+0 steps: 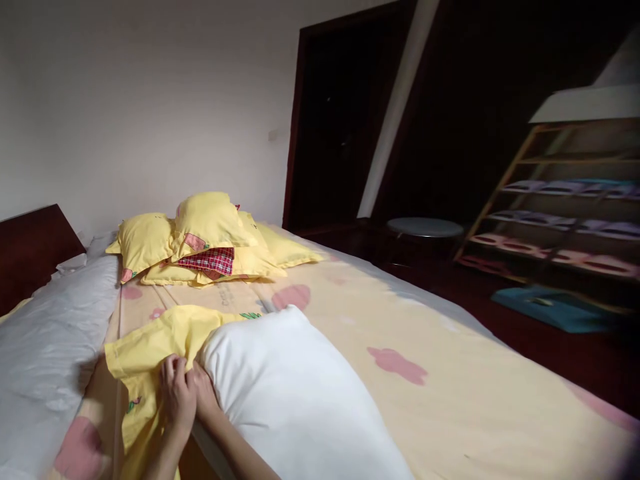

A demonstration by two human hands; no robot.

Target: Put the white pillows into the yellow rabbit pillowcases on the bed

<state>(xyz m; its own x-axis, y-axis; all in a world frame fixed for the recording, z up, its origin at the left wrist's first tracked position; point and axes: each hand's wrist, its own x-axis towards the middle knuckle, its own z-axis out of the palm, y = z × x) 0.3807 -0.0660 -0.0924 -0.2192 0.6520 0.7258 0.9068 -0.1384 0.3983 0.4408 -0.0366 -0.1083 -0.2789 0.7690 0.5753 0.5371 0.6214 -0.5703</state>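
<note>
A yellow pillowcase (145, 347) with small green leaf prints lies loose on the bed, its upper part lapping against the end of a bare white pillow (295, 393). My left hand (179, 390) has its fingers curled closed on the pillowcase fabric. Right beside it, my right hand (204, 392) grips the cloth where it meets the pillow; some of its fingers are hidden by the left hand and the fabric. The two hands touch or nearly touch. The pillow rests on the bedsheet, mostly outside the case.
A pile of yellow pillows (210, 227) sits farther up the bed on a cream sheet (340, 333) with pink prints. Grey-white bedding (55, 347) runs along the left. Beyond the right bed edge stand a round stool (425, 227) and a slipper rack (555, 250).
</note>
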